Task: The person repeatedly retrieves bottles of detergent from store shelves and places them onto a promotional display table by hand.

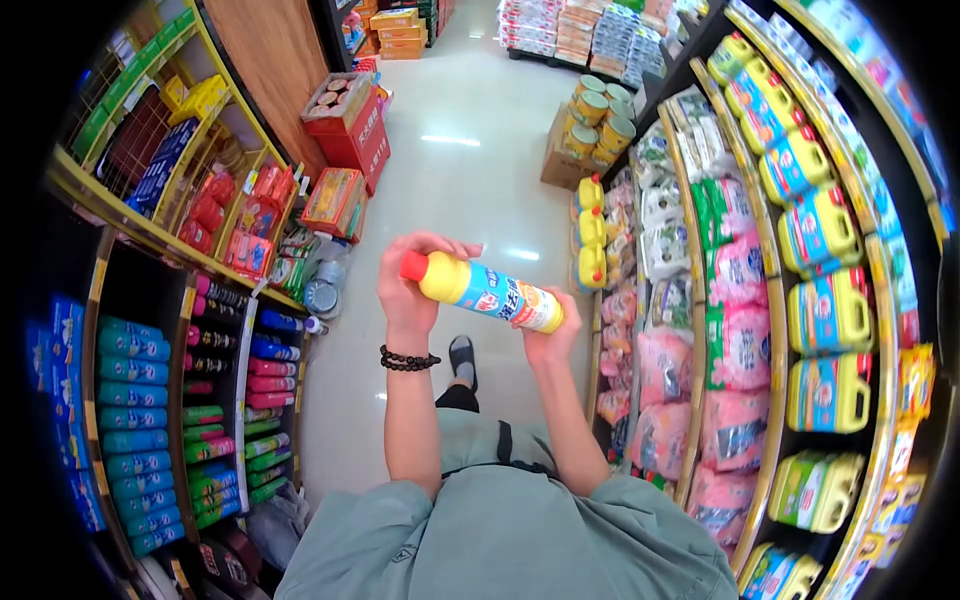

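A yellow cleaner bottle (pixel 492 291) with a red cap and a blue printed label is held tilted in front of my body, its cap end up and to the left. My left hand (pixel 408 290) is at the cap end, with fingers curved over the far side of the neck; the thumb is hidden. Dark beads (pixel 408 358) circle that wrist. My right hand (pixel 553 338) grips the base of the bottle, its fingers wrapped behind and partly covered by it.
Shelves on the right hold yellow jugs (pixel 825 230) and pink bags (pixel 735 340). Teal packs (pixel 135 430) and cans fill the left shelves. Ahead, stacked tins (pixel 600 125) and a red box (pixel 360 140) stand on the aisle floor (pixel 450 170).
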{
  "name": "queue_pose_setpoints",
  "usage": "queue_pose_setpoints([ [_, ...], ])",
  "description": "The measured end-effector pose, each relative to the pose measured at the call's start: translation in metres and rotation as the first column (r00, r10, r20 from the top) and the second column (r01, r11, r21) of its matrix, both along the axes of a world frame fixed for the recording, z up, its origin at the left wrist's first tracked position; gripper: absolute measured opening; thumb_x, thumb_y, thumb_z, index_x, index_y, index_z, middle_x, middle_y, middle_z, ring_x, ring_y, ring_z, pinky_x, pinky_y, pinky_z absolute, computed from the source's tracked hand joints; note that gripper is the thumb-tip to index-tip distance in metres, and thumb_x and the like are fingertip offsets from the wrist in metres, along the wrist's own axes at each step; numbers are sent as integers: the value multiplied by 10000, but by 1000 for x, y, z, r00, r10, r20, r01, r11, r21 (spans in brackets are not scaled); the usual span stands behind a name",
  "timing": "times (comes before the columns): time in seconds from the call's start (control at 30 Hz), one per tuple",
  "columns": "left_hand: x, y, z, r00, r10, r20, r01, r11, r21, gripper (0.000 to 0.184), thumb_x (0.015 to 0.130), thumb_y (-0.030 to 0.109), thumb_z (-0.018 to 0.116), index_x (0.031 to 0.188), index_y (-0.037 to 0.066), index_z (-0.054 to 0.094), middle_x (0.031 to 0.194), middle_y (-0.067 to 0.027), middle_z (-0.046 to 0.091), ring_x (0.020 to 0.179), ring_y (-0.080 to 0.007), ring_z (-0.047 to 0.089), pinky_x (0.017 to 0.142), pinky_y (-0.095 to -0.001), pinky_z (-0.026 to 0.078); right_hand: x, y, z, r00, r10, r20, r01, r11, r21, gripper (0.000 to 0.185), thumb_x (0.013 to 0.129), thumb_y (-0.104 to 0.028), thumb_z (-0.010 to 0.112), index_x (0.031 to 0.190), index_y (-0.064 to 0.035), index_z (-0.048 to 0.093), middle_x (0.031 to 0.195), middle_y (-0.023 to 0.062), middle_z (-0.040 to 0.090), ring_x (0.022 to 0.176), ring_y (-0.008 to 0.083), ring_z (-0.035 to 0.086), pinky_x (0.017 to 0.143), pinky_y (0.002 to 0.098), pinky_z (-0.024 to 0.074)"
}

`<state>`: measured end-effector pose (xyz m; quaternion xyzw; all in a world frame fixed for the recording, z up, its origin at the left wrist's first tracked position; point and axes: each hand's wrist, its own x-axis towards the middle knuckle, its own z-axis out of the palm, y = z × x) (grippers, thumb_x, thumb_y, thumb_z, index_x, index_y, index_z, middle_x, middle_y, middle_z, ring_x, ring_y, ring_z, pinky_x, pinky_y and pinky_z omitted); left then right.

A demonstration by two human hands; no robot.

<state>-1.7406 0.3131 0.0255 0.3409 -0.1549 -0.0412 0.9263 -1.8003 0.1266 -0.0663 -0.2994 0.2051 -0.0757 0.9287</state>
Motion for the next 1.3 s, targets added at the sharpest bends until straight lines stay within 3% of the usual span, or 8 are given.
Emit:
queue_pose_setpoints([
  [0.1,75,2,6,996,56,-75,-61,997,-53,291,954,274,440,896,14,559,730,-136,578,780,-287,596,876,-471,476,72,9,16,998,18,53,-19,1000,25,275,907,-294,469,943,-53,597,898,119,670,746,251,661,514,399,519],
  [0.2,137,12,17,981,153,-119,-152,988,11,272,948,253,436,929,11,558,673,-120,559,703,-269,573,823,-454,481,135,27,37,999,-50,12,50,999,-9,276,906,-286,468,948,-45,596,889,120,671,712,254,658,495,382,516],
  [0.4,228,28,33,977,210,-28,-209,977,35,234,927,149,417,979,-38,549,641,-143,579,680,-280,606,772,-443,520,232,41,47,999,-20,31,21,1000,-11,285,909,-287,465,938,-38,603,868,126,665,706,261,658,493,398,507],
  [0.5,262,37,36,958,285,-45,-281,957,66,192,917,168,466,992,6,537,652,-108,550,692,-249,579,785,-429,497,279,53,40,1000,22,14,-23,999,30,281,900,-289,467,938,-43,599,890,132,668,717,257,658,486,385,509],
  [0.6,302,43,36,929,357,96,-368,917,153,160,914,132,502,997,-1,534,680,-106,569,708,-243,588,790,-420,501,328,68,30,997,79,-2,-78,990,120,279,895,-293,464,934,-50,596,912,135,673,728,252,658,481,372,510],
  [0.8,412,53,34,904,419,89,-426,855,297,119,922,105,526,933,-12,539,704,-120,586,720,-246,595,783,-419,503,463,89,6,986,169,-1,-165,965,203,276,888,-314,466,892,-75,605,870,95,665,701,222,638,473,339,469],
  [1.17,651,61,52,868,441,229,-490,836,247,230,954,100,459,738,29,423,692,-171,606,688,-263,603,733,-416,523,713,108,23,961,271,60,-277,921,274,290,888,-327,450,846,-87,607,814,67,650,695,189,614,513,334,450],
  [1.3,729,59,40,894,402,198,-438,877,198,251,959,94,441,719,40,395,676,-176,594,675,-271,598,725,-426,523,776,99,23,981,196,-10,-189,958,214,300,895,-328,444,847,-77,601,817,78,650,698,199,625,503,338,468],
])
